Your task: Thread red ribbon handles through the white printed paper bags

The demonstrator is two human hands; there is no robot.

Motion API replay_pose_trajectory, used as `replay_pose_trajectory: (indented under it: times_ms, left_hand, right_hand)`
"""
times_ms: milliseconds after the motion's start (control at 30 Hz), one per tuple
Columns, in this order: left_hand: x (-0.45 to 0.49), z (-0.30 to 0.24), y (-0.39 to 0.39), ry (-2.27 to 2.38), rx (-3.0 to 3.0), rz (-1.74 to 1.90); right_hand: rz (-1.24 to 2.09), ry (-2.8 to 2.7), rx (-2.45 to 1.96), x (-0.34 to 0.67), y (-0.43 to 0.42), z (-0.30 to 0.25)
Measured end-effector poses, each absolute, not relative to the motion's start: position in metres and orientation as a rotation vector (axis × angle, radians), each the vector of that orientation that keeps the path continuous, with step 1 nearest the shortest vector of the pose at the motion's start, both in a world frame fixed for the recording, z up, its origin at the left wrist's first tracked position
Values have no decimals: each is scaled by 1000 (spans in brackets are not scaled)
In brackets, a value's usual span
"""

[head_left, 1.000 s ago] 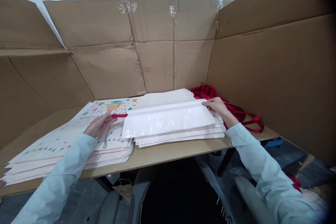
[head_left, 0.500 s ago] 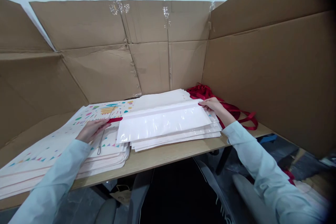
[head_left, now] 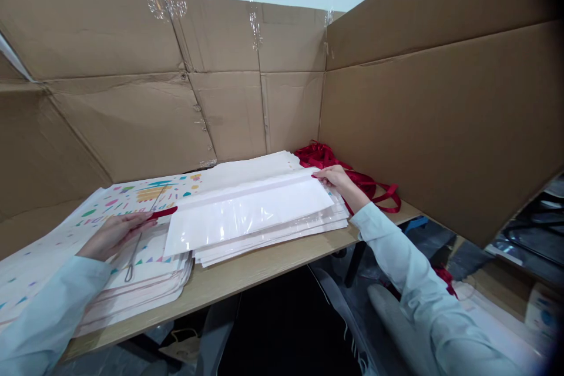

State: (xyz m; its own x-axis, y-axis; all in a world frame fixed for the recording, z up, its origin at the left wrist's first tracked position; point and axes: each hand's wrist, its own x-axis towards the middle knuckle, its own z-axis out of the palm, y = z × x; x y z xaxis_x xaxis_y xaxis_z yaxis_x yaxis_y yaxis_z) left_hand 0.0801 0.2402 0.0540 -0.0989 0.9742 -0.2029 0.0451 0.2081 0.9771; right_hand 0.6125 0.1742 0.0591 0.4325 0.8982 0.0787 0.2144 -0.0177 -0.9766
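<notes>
My left hand point(head_left: 115, 235) is closed on the end of a red ribbon point(head_left: 165, 212), which sticks out at the left edge of a white glossy paper bag point(head_left: 247, 211) lying flat. My right hand point(head_left: 333, 178) pinches the bag's upper right corner, where a small bit of red shows at the fingertips. Under this bag lies a pile of similar white bags point(head_left: 282, 239). A thin metal wire tool with a looped end point(head_left: 129, 272) runs past the left fingers, over printed bags point(head_left: 176, 273); whether the hand holds it, I cannot tell.
Tangled red ribbon point(head_left: 321, 155) lies at the table's point(head_left: 264, 267) back right. Cardboard walls point(head_left: 145, 123) stand behind and to the right. Below the table edge is a dark chair or lap area point(head_left: 282, 329). Further printed items point(head_left: 493, 311) show at lower right.
The view has turned to the right, so the table, bags and hands appear further left. Both hands keep their hold, and the ribbon sticks out about as much as before.
</notes>
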Motion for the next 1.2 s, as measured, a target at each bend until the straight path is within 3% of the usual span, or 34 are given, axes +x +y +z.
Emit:
replay_pose_trajectory:
  times_ms: [267, 467, 600, 1200]
  left_hand:
    - [78, 52, 247, 1422, 985, 1127]
    - [77, 52, 245, 1380, 968, 1168]
    - [80, 53, 240, 1378, 1030, 1303]
    - [73, 59, 234, 1629, 1443, 1352]
  right_hand:
    - [616, -1223, -1616, 617, 175, 53]
    - [9, -1616, -1639, 622, 162, 51]
    - [75, -1929, -1548, 622, 157, 43]
    - [-35, -1988, -1643, 621, 159, 33]
